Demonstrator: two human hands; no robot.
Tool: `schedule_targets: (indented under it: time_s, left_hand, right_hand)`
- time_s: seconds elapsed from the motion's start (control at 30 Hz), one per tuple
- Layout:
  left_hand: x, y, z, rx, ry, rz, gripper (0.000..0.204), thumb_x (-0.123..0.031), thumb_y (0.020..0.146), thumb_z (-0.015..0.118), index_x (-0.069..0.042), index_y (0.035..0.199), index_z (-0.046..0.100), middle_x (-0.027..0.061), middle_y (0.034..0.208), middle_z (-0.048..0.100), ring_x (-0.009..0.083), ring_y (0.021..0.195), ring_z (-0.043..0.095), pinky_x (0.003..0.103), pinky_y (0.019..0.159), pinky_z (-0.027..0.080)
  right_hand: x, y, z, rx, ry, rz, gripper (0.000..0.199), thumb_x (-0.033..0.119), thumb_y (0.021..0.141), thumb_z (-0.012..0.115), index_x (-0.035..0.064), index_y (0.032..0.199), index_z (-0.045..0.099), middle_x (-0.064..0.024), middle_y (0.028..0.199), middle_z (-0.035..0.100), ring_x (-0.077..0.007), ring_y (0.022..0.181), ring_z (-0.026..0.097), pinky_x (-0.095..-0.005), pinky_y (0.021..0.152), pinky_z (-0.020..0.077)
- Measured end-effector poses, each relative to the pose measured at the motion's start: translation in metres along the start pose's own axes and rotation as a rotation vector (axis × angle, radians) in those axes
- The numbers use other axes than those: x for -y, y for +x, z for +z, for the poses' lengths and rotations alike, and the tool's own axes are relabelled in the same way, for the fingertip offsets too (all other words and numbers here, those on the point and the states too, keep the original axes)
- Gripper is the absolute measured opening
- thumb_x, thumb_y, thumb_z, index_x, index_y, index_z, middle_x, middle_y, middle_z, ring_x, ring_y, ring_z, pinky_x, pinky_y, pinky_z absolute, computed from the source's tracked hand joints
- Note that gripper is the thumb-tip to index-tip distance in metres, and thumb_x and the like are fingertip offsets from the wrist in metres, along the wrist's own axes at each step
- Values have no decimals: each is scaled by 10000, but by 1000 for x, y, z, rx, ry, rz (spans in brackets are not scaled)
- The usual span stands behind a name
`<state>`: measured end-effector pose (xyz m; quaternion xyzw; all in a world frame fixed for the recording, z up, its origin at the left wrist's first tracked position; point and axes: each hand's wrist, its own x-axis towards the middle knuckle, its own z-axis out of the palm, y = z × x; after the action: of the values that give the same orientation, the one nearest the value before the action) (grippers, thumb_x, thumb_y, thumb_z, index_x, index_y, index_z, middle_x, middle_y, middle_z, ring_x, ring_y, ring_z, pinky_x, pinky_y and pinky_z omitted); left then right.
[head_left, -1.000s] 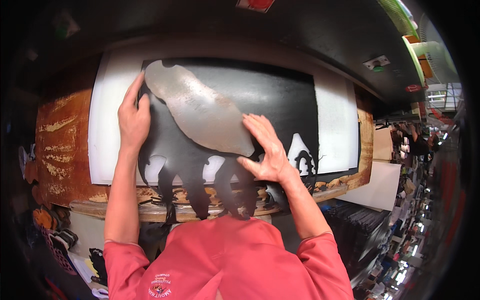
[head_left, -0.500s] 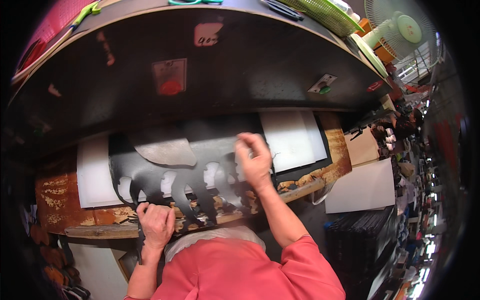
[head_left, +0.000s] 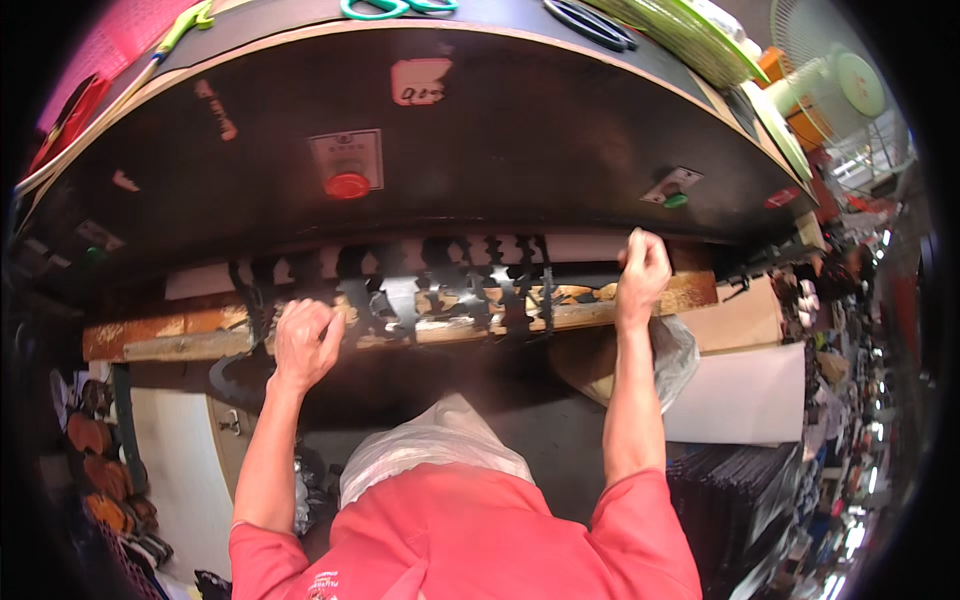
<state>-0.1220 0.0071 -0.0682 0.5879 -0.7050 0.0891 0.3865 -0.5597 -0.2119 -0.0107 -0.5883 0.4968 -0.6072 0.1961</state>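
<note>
A black sheet (head_left: 400,300) with rows of curved cut-outs lies across the worktable, its fringed near edge hanging over the wooden front rail. Much of it runs out of sight beneath the wide dark machine beam (head_left: 500,130). My left hand (head_left: 306,342) is by the sheet's left end, fingers curled; whatever lies inside them is hidden. Beside that wrist a thin black strip (head_left: 228,375) dangles below the rail. My right hand (head_left: 643,272) is off the sheet, past its right end, with the fingers folded in and nothing showing in them. It is just below a green button (head_left: 676,200).
The beam carries a red button (head_left: 347,185); scissors (head_left: 400,8) lie on top. A pale fan (head_left: 845,85) stands at the far right. Below it are a white board (head_left: 740,395) and a stack of dark sheets (head_left: 735,500). A clear plastic bag (head_left: 675,360) hangs by my right forearm.
My right hand has left the sheet and moved right, toward the beam's green button. The grey-silver piece on the sheet is now out of sight, and less of the sheet shows. The view has shifted.
</note>
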Motion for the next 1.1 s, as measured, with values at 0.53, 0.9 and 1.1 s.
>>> schedule_targets:
  time_s: [0.53,0.9,1.1]
  left_hand:
    - [-2,5,2,27,54,-132,318,-167,862,854,-70,731,581,82,705,616,327,679,602,432,672,460]
    - [-5,-1,-1,45,-36,-263,362,-193,863,855,-72,692,560,71,683,581,310,661,568,418,692,429]
    - [-9,4,-12,105,-92,-314,328,-183,859,853,-75,693,591,72,698,608,294,684,602,432,685,434]
  right_hand:
    - [-27,-101,49,289,-429,-179,187,178,983,720,48,849,699,-126,768,666,-367,698,644,-473,676,503]
    - [-26,-106,36,392,-318,91,250,205,1050,700,-15,934,718,-137,800,670,-248,741,622,-398,722,508]
    - [5,-82,35,264,28,534,241,235,1096,687,44,951,710,24,753,625,-36,676,534,-211,620,440]
